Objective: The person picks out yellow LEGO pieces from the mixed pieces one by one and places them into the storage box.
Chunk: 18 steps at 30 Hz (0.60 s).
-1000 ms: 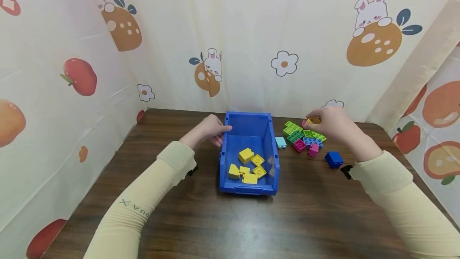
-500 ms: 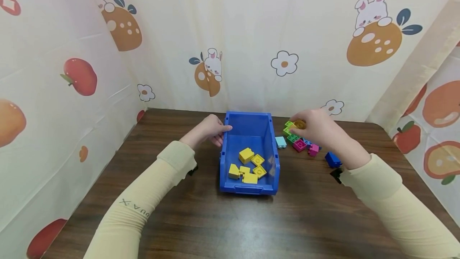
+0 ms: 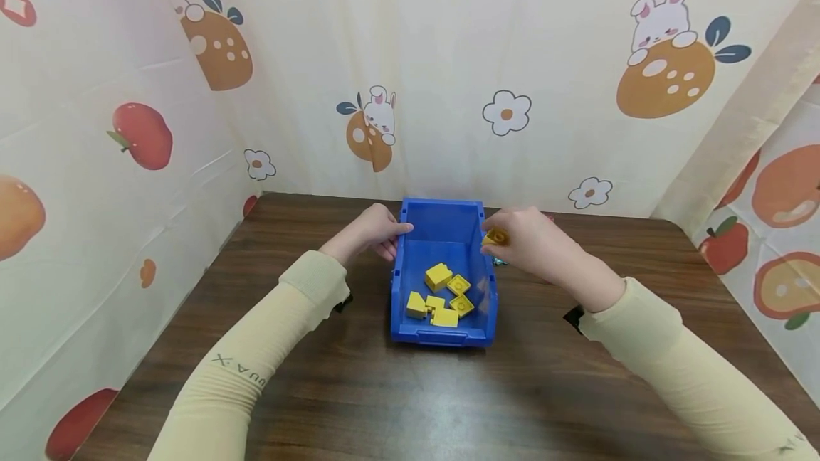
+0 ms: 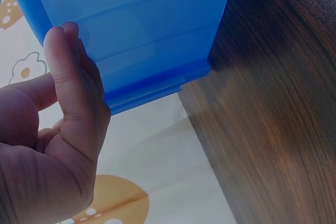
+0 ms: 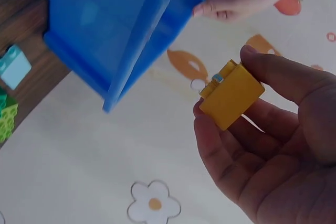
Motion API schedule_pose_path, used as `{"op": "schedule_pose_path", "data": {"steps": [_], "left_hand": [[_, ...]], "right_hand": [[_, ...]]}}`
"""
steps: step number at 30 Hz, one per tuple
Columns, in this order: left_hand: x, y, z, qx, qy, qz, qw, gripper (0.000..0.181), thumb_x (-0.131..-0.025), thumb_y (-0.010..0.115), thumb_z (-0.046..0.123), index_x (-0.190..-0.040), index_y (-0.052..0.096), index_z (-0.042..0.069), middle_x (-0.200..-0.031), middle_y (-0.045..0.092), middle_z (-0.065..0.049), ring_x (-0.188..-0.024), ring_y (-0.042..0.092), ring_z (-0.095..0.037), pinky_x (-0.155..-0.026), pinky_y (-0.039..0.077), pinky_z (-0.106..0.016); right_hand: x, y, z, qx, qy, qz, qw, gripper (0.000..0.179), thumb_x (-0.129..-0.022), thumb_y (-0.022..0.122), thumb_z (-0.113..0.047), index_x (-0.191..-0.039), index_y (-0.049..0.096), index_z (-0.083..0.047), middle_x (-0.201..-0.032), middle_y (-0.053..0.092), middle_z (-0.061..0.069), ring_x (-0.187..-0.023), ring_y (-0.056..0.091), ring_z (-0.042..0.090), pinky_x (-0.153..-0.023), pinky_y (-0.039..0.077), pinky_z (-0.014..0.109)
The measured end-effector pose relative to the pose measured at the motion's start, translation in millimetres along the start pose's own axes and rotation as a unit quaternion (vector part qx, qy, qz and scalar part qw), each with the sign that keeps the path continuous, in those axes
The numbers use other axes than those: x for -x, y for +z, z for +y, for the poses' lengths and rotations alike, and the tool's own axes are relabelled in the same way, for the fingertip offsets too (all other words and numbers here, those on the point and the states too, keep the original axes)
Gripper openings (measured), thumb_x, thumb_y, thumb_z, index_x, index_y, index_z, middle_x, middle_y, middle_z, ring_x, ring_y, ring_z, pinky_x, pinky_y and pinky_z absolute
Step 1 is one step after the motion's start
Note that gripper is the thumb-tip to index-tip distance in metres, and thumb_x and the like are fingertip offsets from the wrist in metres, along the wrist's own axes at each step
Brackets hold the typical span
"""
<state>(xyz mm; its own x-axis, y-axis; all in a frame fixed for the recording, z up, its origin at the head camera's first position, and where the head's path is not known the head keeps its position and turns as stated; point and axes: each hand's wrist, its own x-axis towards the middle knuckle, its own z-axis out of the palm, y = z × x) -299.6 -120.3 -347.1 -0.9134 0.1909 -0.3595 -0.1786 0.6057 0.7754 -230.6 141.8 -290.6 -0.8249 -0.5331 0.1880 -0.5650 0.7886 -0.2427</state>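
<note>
In the head view a blue plastic bin point(image 3: 442, 338) stands on the table with several yellow toy building blocks point(image 3: 438, 277) inside. My left hand point(image 3: 374, 230) holds the bin's left wall, thumb over the rim and fingers along the outside; the left wrist view shows those fingers point(image 4: 73, 85) against the wall. Between thumb and fingertips, my right hand point(image 3: 528, 240) pinches a yellow block point(image 5: 232, 97) in the air beside the bin's right rim. A light blue block point(image 5: 14, 66) lies on the table right of the bin, mostly covered by my right hand in the head view.
Green blocks point(image 5: 6, 116) lie near the light blue one in the right wrist view; my right hand and forearm hide most of the loose blocks in the head view. A printed curtain point(image 3: 442, 141) hangs behind the dark wooden table point(image 3: 359, 404).
My right hand has moved left from the loose blocks to the bin's right rim, carrying the yellow block. My left hand and the bin have stayed in place.
</note>
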Motion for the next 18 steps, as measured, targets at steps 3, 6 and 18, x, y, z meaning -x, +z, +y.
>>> {"op": "schedule_pose_path", "data": {"steps": [3, 6, 18], "left_hand": [[-0.5, 0.6, -0.6, 0.001, -0.001, 0.001, 1.0000, 0.039, -0.093, 0.059, 0.032, -0.075, 0.063, -0.002, -0.062, 0.062, -0.011, -0.049, 0.064, -0.017, -0.075, 0.058, -0.044], [-0.8, 0.5, -1.0, 0.002, -0.001, 0.002, 1.0000, 0.039, -0.093, 0.059, 0.032, -0.075, 0.063, -0.002, -0.062, 0.062, -0.011, -0.049, 0.064, -0.017, -0.076, 0.057, -0.045], [0.0, 0.7, -0.6, 0.006, -0.002, 0.002, 1.0000, 0.039, -0.093, 0.059, 0.032, -0.077, 0.064, -0.003, -0.062, 0.062, -0.011, -0.049, 0.064, -0.017, -0.072, 0.059, -0.042]], "right_hand": [[-0.4, 6, -6, -0.006, -0.018, -0.007, 0.9998, 0.028, -0.079, 0.076, -0.016, -0.103, 0.069, -0.002, -0.097, 0.070, 0.011, -0.082, 0.065, 0.019, -0.071, 0.059, 0.032], [-2.0, 12, -10, -0.013, -0.027, -0.019, 0.9994, 0.027, -0.079, 0.076, -0.014, -0.103, 0.070, -0.005, -0.100, 0.069, 0.009, -0.084, 0.065, 0.019, -0.071, 0.059, 0.029], [-7.4, 35, -16, -0.032, -0.063, -0.054, 0.9960, 0.027, -0.078, 0.077, -0.014, -0.103, 0.071, -0.006, -0.103, 0.069, 0.010, -0.092, 0.065, 0.022, -0.070, 0.059, 0.026]]}}
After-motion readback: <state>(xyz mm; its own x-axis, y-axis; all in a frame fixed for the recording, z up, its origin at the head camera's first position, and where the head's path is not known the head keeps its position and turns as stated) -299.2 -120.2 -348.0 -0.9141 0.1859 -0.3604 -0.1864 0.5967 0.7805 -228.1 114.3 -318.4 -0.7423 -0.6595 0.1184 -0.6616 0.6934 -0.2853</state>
